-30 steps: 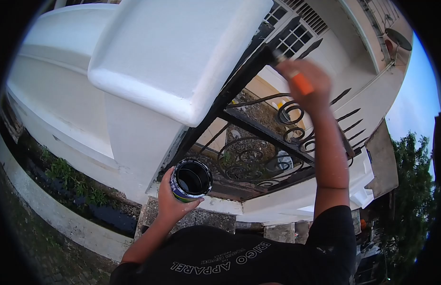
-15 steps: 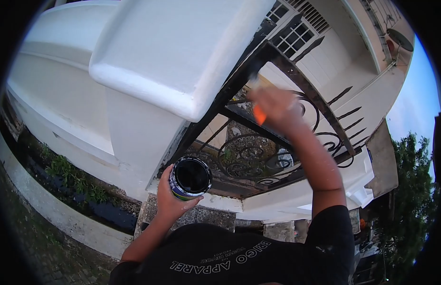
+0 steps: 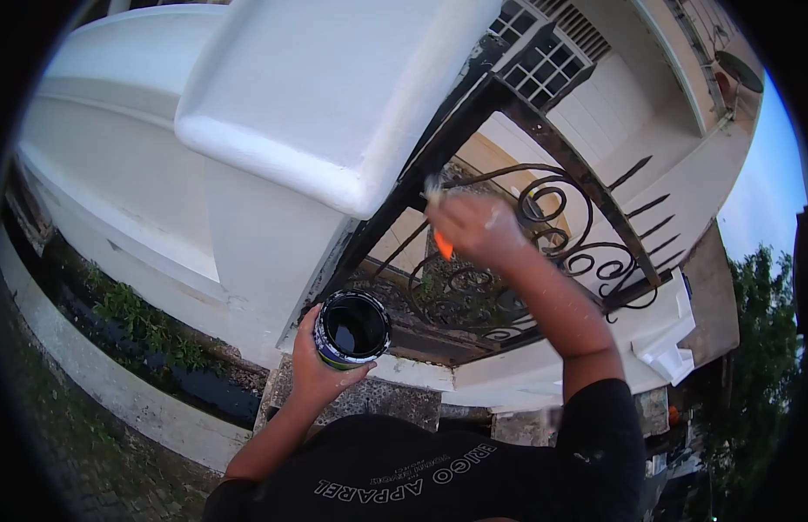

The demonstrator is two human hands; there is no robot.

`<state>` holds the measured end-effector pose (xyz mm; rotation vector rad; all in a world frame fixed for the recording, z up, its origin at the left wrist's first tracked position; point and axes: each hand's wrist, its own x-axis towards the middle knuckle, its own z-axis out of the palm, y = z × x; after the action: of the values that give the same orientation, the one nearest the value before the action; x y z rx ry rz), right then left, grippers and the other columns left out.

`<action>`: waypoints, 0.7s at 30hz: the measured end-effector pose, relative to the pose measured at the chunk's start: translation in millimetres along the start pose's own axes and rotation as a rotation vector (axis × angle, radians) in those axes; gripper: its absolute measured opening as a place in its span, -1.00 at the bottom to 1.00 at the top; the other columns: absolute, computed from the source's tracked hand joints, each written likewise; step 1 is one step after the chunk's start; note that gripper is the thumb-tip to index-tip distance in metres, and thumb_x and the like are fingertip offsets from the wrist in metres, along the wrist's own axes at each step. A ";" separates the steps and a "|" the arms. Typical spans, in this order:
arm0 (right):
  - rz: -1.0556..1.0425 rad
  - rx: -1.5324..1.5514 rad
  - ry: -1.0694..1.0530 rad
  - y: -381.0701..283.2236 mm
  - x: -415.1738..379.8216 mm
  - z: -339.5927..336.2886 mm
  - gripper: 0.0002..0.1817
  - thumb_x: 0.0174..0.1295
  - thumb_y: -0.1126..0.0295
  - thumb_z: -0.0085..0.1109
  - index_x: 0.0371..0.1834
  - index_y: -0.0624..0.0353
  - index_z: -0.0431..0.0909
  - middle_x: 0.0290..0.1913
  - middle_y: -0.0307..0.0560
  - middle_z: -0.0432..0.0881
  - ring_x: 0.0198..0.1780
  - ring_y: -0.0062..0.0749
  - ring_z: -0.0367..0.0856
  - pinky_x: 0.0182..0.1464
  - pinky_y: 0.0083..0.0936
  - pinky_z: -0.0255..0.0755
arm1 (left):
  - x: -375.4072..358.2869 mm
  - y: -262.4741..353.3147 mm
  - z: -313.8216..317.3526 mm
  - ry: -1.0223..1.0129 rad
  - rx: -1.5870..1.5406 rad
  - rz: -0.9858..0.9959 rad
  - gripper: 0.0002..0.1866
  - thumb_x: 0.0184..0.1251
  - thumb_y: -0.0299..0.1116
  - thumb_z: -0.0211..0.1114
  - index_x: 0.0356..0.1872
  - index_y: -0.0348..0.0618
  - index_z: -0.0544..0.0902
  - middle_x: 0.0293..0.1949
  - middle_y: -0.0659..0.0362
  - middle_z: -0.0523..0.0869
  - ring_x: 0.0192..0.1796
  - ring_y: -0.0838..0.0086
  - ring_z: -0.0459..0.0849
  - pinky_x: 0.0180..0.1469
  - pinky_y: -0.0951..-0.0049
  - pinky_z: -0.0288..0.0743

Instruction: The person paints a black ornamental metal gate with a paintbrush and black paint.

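My left hand [image 3: 323,370] is wrapped round a paint can [image 3: 353,329] with an open top, dark paint inside and smeared drips on its rim. A paintbrush with an orange handle [image 3: 443,244] is gripped in my right hand [image 3: 475,228]. Its pale bristle end [image 3: 433,189] is blurred and lies at the dark upright of the metal gate [image 3: 421,174]; whether it touches cannot be made out. The gate has curled scrollwork [image 3: 543,202] and a rusty-looking top bar [image 3: 569,157]. My fingers hide part of the brush.
A white pillar [image 3: 273,113] stands close on the left, beside the gate. Below it runs a drainage ditch [image 3: 186,374] with dark water and plants. Pointed spikes [image 3: 652,204] stick out along the gate's right side. A house with a window [image 3: 552,70] is behind.
My right hand has moved down and left along the gate's upright with the paintbrush. My left hand keeps the paint can in nearly the same place.
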<state>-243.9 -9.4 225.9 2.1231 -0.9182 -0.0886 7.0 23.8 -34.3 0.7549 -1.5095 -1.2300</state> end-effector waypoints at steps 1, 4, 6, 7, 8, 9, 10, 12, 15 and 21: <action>-0.009 0.006 0.013 -8.2 -5.7 3.8 -0.86 0.12 0.45 0.38 -0.25 0.11 0.68 -0.39 -0.25 0.63 -0.41 -0.33 0.65 -0.44 -0.40 0.55 | -0.6 0.4 0.0 0.015 0.009 -0.001 0.23 -0.32 -0.17 0.81 0.46 -0.30 0.26 0.28 -0.11 0.53 0.34 0.10 0.57 0.42 0.15 0.42; 0.327 0.385 0.385 -44.5 -36.3 13.4 -0.86 0.15 0.51 0.44 -0.24 0.17 0.69 -0.34 -0.16 0.70 -0.39 -0.35 0.68 -0.40 -0.44 0.57 | -7.8 1.1 -0.1 0.041 0.009 0.010 0.23 -0.32 -0.20 0.81 0.46 -0.30 0.25 0.26 -0.10 0.55 0.34 0.13 0.57 0.41 0.18 0.43; 1.000 0.614 0.669 -81.9 -68.4 15.9 -0.89 0.20 0.55 0.44 -0.25 0.26 0.69 -0.31 -0.07 0.74 -0.38 -0.38 0.70 -0.34 -0.46 0.58 | -14.6 4.2 4.8 0.095 -0.047 0.068 0.23 -0.31 -0.23 0.81 0.46 -0.30 0.22 0.27 -0.08 0.55 0.34 0.18 0.58 0.40 0.19 0.44; 1.142 0.758 0.799 -105.0 -95.4 34.6 -0.90 0.26 0.54 0.40 -0.23 0.29 0.67 -0.33 -0.07 0.72 -0.39 -0.41 0.70 -0.33 -0.46 0.59 | -18.6 9.9 7.3 0.102 -0.018 0.066 0.23 -0.31 -0.23 0.81 0.46 -0.30 0.22 0.27 -0.08 0.55 0.34 0.18 0.58 0.40 0.19 0.44; 1.278 0.910 0.927 -127.2 -120.5 51.3 -0.90 0.32 0.52 0.36 -0.22 0.32 0.65 -0.35 -0.07 0.71 -0.40 -0.43 0.69 -0.32 -0.47 0.59 | -21.1 17.3 11.0 0.111 -0.049 0.047 0.24 -0.31 -0.25 0.81 0.47 -0.30 0.21 0.27 -0.07 0.56 0.33 0.19 0.58 0.40 0.19 0.44; 1.527 1.136 0.936 -148.9 -137.3 49.5 -0.88 0.34 0.50 0.35 -0.17 0.33 0.64 -0.33 -0.08 0.71 -0.39 -0.43 0.70 -0.30 -0.46 0.61 | -24.3 24.5 14.3 0.119 -0.076 0.028 0.24 -0.30 -0.27 0.81 0.47 -0.30 0.19 0.27 -0.07 0.56 0.33 0.21 0.58 0.39 0.20 0.44; 1.782 1.373 0.925 -173.4 -155.2 48.1 -0.85 0.36 0.48 0.34 -0.12 0.33 0.62 -0.31 -0.09 0.71 -0.37 -0.43 0.70 -0.28 -0.45 0.63 | -29.1 24.8 17.9 0.110 -0.100 0.021 0.24 -0.29 -0.29 0.81 0.47 -0.29 0.17 0.28 -0.06 0.55 0.34 0.22 0.57 0.41 0.20 0.43; 2.188 1.729 0.888 -213.7 -204.0 50.9 -0.73 0.35 0.32 0.39 -0.03 0.24 0.60 -0.24 -0.13 0.70 -0.25 -0.43 0.69 -0.18 -0.44 0.64 | -40.8 13.1 24.2 0.116 -0.069 0.024 0.24 -0.30 -0.29 0.81 0.47 -0.29 0.17 0.29 -0.05 0.54 0.35 0.22 0.56 0.41 0.20 0.42; 2.514 1.920 0.862 -259.3 -283.6 60.5 -0.70 0.34 0.19 0.40 -0.04 0.12 0.61 -0.20 -0.19 0.64 -0.17 -0.44 0.62 -0.10 -0.46 0.62 | -55.6 16.0 43.4 0.125 -0.054 -0.009 0.23 -0.31 -0.29 0.82 0.45 -0.27 0.18 0.31 -0.03 0.51 0.37 0.22 0.54 0.42 0.19 0.41; 2.672 1.951 0.926 -287.5 -356.7 52.8 -0.65 0.40 0.14 0.32 0.14 0.03 0.62 -0.16 -0.24 0.57 -0.16 -0.48 0.56 -0.10 -0.54 0.60 | -76.9 18.7 74.5 0.063 -0.023 -0.036 0.18 -0.31 -0.26 0.81 0.40 -0.24 0.22 0.28 0.00 0.54 0.33 0.25 0.56 0.42 0.16 0.39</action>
<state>-356.7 302.9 -94.1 0.4221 1.2750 -1.8718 -38.2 122.5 -38.6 0.8020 -1.4342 -1.2371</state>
